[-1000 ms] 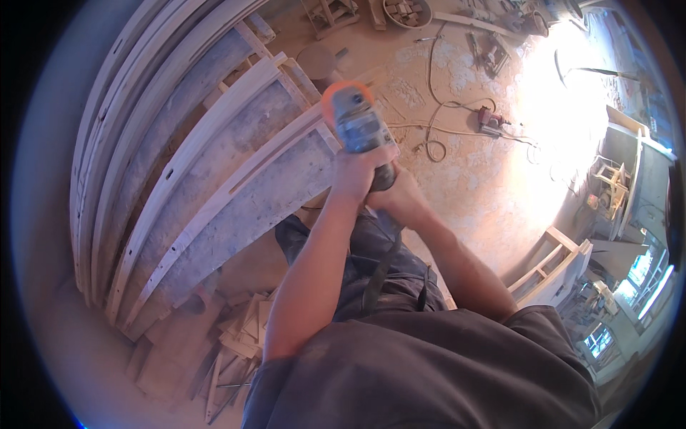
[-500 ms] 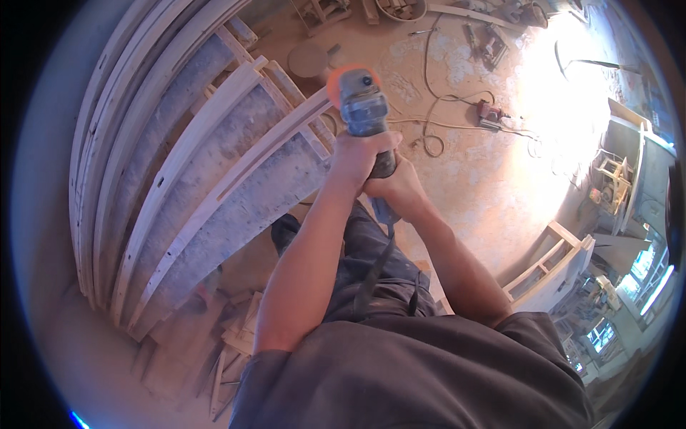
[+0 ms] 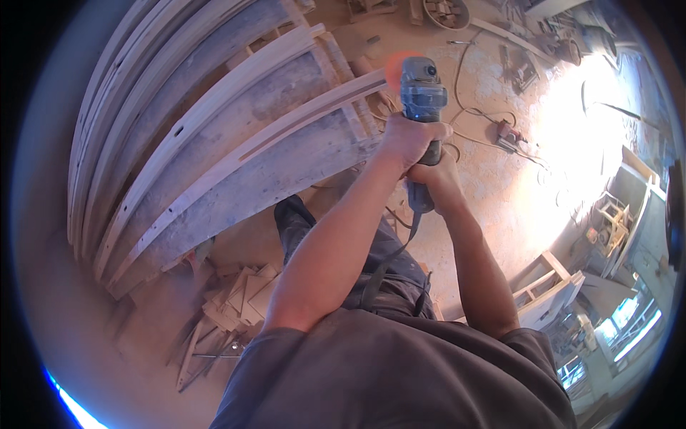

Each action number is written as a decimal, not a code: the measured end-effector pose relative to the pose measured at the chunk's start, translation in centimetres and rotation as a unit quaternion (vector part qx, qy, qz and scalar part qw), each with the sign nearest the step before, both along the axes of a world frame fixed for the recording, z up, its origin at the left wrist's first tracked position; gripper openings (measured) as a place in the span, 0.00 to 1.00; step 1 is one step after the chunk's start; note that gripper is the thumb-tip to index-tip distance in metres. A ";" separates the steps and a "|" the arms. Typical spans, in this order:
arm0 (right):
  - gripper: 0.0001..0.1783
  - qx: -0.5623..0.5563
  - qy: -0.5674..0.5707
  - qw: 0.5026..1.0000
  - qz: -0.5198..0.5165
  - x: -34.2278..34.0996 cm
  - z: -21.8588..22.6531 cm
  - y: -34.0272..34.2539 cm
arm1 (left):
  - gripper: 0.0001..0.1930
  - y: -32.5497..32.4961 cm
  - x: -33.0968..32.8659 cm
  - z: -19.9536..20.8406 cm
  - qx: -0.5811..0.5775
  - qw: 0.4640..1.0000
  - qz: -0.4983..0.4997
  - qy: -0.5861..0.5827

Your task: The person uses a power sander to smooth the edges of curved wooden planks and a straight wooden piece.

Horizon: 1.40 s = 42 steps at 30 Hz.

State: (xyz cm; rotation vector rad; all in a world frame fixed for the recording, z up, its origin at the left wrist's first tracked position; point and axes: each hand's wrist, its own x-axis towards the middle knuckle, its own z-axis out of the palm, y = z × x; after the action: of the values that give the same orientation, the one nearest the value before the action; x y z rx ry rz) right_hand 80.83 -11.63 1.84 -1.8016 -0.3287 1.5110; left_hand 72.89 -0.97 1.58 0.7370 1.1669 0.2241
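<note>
Both my hands grip a grey angle grinder (image 3: 423, 94) with an orange disc (image 3: 395, 69) on its left side. My left hand (image 3: 411, 139) wraps round the body just behind the head. Lower down, my right hand (image 3: 437, 176) closes round the rear handle, where a dark cord hangs toward my legs. The disc is at the far right end of a long, curved, pale wooden strip (image 3: 291, 119); I cannot tell whether they touch. This strip lies nearest me on a dusty grey bench (image 3: 264, 164). A second curved piece (image 3: 214, 93) with a small dark slot lies beyond it.
More curved wooden pieces (image 3: 128, 107) are stacked at the left. Wood offcuts (image 3: 239, 297) lie on the floor by my left side. A cord and a red power tool (image 3: 507, 136) lie on the floor to the right. A wooden frame (image 3: 547, 289) stands near my right elbow.
The grinder and both hands appear further right in the picture, and the bench has shifted right too as the view turned. The disc stays by the strip's far end, and both hands keep their grip.
</note>
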 end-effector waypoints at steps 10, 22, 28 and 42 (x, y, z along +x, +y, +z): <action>0.38 -0.030 -0.025 0.988 0.150 -8.7 1.5 1.1 | 0.11 -2.2 -11.0 -1.1 -0.036 0.985 0.163 -0.053; 0.41 -0.036 -0.064 0.959 0.273 -27.6 1.2 2.3 | 0.11 -3.1 -31.8 -1.1 -0.054 0.961 0.260 -0.073; 0.44 -0.002 -0.036 0.922 0.385 -41.0 1.9 5.8 | 0.10 -4.2 -46.8 -4.1 -0.052 0.925 0.369 -0.081; 0.44 -0.003 -0.069 0.873 0.482 -42.9 2.4 6.7 | 0.07 -5.1 -49.1 -2.0 -0.096 0.868 0.467 -0.137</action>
State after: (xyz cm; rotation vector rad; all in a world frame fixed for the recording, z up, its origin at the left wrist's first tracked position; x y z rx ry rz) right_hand 37.97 -4.95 4.26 -1.8325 -1.4649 1.9951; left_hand 23.80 -6.02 -0.41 -0.0965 1.1690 0.9758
